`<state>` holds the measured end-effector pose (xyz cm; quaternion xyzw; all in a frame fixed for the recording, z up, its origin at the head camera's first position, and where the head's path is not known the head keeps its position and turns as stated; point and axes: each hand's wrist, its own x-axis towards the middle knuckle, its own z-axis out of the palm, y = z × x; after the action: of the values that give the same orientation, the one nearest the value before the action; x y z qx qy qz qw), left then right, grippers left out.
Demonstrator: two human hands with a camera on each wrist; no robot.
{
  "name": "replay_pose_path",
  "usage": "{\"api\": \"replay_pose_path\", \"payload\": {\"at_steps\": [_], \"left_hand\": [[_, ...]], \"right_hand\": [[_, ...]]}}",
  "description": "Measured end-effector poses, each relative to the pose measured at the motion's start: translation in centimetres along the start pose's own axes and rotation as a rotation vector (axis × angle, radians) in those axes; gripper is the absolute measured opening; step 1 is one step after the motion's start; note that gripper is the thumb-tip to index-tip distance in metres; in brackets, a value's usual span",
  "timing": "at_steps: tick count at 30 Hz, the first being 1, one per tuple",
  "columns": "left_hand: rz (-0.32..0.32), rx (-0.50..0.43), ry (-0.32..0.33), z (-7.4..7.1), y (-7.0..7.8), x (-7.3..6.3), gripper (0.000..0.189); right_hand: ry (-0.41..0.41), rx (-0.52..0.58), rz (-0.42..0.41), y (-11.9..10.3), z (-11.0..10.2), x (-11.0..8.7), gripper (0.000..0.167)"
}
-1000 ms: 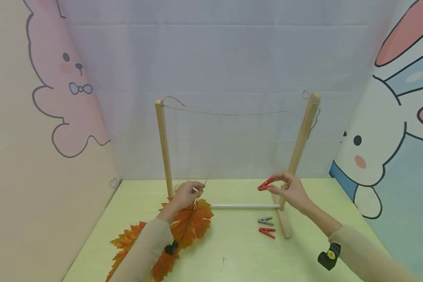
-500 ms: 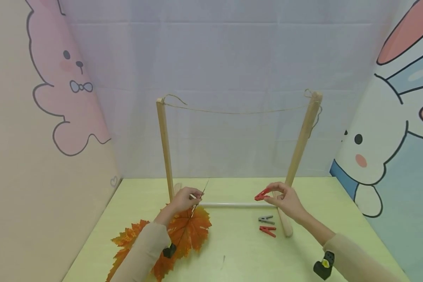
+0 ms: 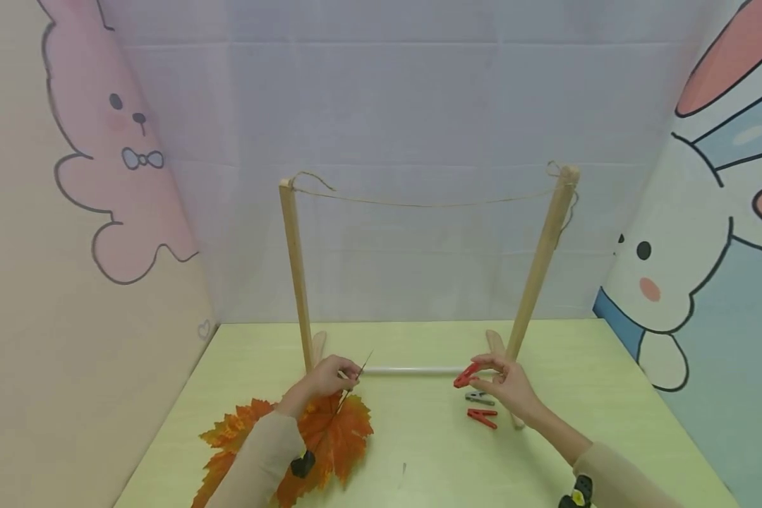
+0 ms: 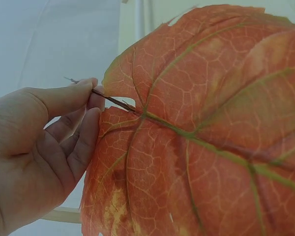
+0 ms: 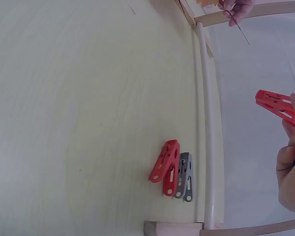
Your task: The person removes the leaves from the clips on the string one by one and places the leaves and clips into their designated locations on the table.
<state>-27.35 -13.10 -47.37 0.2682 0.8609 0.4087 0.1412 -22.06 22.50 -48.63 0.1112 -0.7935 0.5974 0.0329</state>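
Note:
My left hand pinches the thin dark stem of an orange-red artificial maple leaf, and the leaf hangs below my fingers over the table. Between thumb and fingers my right hand holds a red clothespin, its nose pointing left toward the leaf. Under that hand, a grey clothespin and a second red clothespin lie side by side on the table. Other orange leaves lie at the left, partly hidden by my left sleeve.
A wooden frame stands behind my hands, with a left post and a right post. A thin string sags between their tops. A white rod joins the feet low down. Printed walls flank the yellow table.
Both hands have come down and slightly nearer, with the leaf and red clothespin still held. The right hand has also shifted a little left and now overlaps the grey clothespin in the head view.

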Motion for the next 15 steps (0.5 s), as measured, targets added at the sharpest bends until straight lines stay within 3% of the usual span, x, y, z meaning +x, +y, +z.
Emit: {"api": "replay_pose_path", "payload": {"at_steps": [5, 10, 15], "left_hand": [[0.014, -0.03, -0.025, 0.5, -1.4, -0.3, 0.019], [0.003, -0.065, -0.032, 0.8, -2.1, -0.6, 0.021], [-0.028, -0.011, -0.021, 1.2, -2.7, -1.0, 0.02]], "right_hand": [[0.007, -0.029, 0.034, 1.2, 0.4, -0.2, 0.037], [-0.036, 0.048, 0.028, 2.2, 0.8, -0.6, 0.036], [-0.044, 0.049, 0.019, 3.0, 1.2, -1.0, 0.035]]}}
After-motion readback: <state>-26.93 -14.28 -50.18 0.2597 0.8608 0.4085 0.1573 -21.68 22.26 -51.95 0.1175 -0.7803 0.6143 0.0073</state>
